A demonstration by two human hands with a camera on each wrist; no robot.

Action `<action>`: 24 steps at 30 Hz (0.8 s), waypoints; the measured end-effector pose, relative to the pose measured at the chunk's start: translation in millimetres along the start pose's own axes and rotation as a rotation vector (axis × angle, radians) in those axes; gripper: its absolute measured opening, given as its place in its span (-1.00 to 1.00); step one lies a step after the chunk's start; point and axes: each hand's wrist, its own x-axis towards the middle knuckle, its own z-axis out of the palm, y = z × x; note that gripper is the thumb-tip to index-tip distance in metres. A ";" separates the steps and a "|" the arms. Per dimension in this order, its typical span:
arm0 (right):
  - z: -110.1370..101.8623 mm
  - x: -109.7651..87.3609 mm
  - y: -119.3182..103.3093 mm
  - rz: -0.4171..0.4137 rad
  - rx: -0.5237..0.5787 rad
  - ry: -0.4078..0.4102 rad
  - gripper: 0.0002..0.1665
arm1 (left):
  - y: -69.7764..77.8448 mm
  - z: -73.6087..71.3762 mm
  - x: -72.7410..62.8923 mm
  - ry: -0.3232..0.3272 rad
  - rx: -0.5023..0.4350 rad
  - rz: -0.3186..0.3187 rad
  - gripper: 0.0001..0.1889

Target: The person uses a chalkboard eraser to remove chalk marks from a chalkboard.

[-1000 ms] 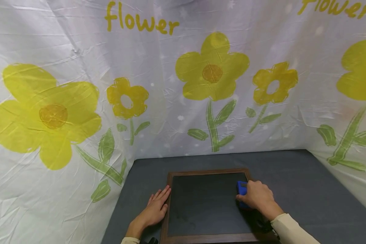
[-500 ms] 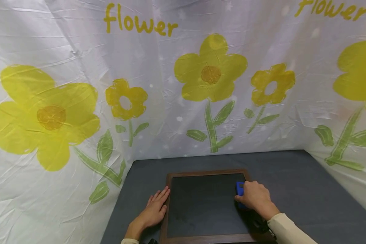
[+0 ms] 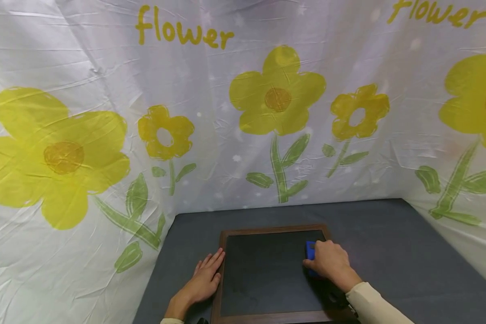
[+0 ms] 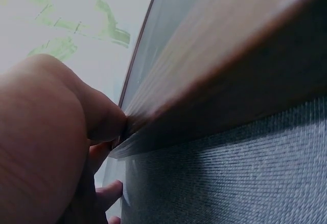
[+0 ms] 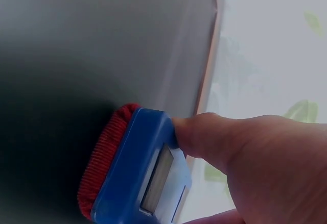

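A small blackboard (image 3: 271, 274) in a brown wooden frame (image 3: 273, 228) lies on the dark grey table. My left hand (image 3: 202, 281) rests against the frame's left side with its fingers stretched out. In the left wrist view, the thumb (image 4: 104, 114) touches the wooden edge. My right hand (image 3: 332, 263) grips a blue board eraser (image 3: 310, 252) near the board's right side. Seen from the right wrist, the eraser's red ribbed pad (image 5: 104, 163) faces the dark board surface, and the thumb (image 5: 199, 132) presses on its blue body. The right fingers are mostly hidden.
Dark cloth (image 3: 372, 234) covers the table around the board. A white curtain (image 3: 210, 135) printed with yellow flowers stands behind and along both sides. A small black object (image 3: 202, 321) shows beside the left wrist.
My right hand has slid the eraser a little to the left over the board. The left hand stays at the frame. The head view has shifted slightly.
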 end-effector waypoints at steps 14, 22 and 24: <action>14.9 2.9 -53.7 -0.073 -0.028 0.025 -0.28 | -0.8 0.6 -0.3 0.015 -0.010 0.022 -0.31; 24.4 7.8 -74.9 -0.097 -0.024 0.026 -0.29 | -21.6 9.5 3.5 0.030 -0.027 0.061 -0.30; 26.0 8.6 -80.2 -0.109 -0.029 0.028 -0.29 | -25.2 12.0 4.0 0.046 -0.031 0.060 -0.30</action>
